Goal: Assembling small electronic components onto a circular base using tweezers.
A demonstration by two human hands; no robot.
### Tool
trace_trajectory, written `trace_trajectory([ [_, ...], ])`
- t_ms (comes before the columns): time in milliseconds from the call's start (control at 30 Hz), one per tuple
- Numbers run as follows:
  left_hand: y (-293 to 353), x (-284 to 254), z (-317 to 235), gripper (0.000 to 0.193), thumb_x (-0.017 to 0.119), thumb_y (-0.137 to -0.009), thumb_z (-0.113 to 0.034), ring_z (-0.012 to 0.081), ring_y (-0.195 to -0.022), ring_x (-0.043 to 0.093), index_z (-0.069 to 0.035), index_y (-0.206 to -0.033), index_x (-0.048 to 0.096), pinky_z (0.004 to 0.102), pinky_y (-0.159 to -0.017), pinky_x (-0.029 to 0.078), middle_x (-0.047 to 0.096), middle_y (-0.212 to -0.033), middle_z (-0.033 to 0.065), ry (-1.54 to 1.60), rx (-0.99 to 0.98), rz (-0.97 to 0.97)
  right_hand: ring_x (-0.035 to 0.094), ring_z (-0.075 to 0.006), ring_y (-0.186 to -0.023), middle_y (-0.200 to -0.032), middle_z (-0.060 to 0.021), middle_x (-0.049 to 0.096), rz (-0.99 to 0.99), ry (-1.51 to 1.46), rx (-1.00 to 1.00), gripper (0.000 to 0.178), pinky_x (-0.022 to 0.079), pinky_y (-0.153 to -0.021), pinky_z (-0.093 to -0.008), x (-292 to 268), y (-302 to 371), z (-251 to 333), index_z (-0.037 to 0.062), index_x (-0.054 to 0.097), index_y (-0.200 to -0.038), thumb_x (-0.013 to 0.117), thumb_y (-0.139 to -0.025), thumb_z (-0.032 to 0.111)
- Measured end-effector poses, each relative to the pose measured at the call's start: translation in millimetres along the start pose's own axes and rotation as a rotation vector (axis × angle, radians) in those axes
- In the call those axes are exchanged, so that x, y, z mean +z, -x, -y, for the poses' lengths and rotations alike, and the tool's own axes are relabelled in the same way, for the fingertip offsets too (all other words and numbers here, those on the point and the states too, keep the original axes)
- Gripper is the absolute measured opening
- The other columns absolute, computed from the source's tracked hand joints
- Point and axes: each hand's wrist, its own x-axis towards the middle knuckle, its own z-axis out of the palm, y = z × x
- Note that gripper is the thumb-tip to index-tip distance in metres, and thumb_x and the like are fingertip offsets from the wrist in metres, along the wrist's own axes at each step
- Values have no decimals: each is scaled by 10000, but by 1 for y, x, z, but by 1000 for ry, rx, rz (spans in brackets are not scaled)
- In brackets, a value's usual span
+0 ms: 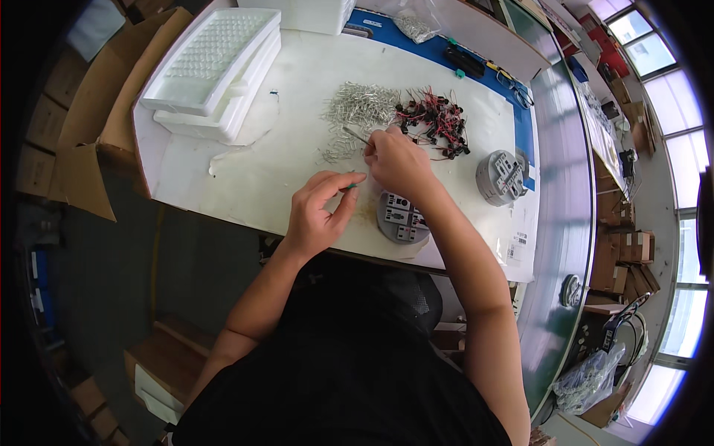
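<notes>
Two hands: both closed on small things above the white tabletop (260, 175).
Left hand (320, 212): you pinch a small green piece (352, 186) between thumb and forefinger; its exact kind is too small to tell.
Right hand (401, 160): you grip a slim tweezers-like tool (357, 136), its tip pointing toward the loose metal clips (362, 104) just beyond your fingers.
Work done: hard to judge; the near grey round fixture (401, 219), below your right hand, carries black-and-white blocks, but you cannot tell from here which slots are filled.
Work left: plenty, by the look of it; a broad heap of clips lies ahead of your right hand, and a tangle of red-and-black leads (435, 123) spreads just right of it.
Second grey fixture (500, 178): well to the right of your right hand, also bearing blocks.
Near edge: the tabletop ends close below your left hand, so a dropped piece could fall off.
Open room: widest left of your left hand, toward the white foam trays (175, 106).
Tight side: right of your right hand, between leads and second fixture; your right forearm passes close beside the near fixture.
</notes>
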Motion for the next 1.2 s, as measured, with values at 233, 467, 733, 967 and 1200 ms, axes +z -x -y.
trace_trajectory([
  [233, -1, -2, -7, 289, 747, -933, 3, 262, -838, 725, -31, -1219, 735, 371, -752, 582, 746, -950, 125, -22, 31, 108, 638, -116, -800, -874, -37, 723, 33, -548, 166, 188, 528, -747, -309, -65, 51, -38, -27, 720, -1027, 786, -927, 117],
  [467, -13, 21, -18, 350, 771, -927, -31, 287, -840, 698, -46, -1266, 685, 402, -761, 571, 730, -932, 121, -52, 45, 214, 597, -76, -744, -827, -22, 683, 39, -590, 357, 283, 503, -676, -268, -54, 73, -48, -22, 662, -1031, 842, -868, 122],
  [733, -8, 41, -16, 340, 755, -931, -25, 316, -869, 674, -50, -1262, 680, 432, -774, 560, 708, -982, 129, -69, 50, 280, 582, -71, -681, -751, -18, 651, -42, -565, 366, 387, 475, -605, -262, -43, 72, -47, -4, 610, -1082, 877, -834, 129],
  [967, -4, 43, -14, 333, 734, -944, -15, 322, -897, 676, -47, -1271, 678, 429, -797, 566, 698, -1010, 137, -50, 66, 255, 578, -65, -679, -745, -22, 668, -16, -613, 394, 323, 467, -604, -264, -46, 68, -44, -19, 650, -1016, 861, -875, 182],
  [1200, -6, 40, -16, 344, 729, -951, -21, 310, -905, 685, -46, -1289, 673, 407, -796, 578, 698, -1003, 131, 11, -40, 306, 578, -59, -703, -793, -31, 710, 50, -701, 337, 284, 469, -623, -265, -47, 75, -62, -37, 717, -945, 775, -977, 239],
])
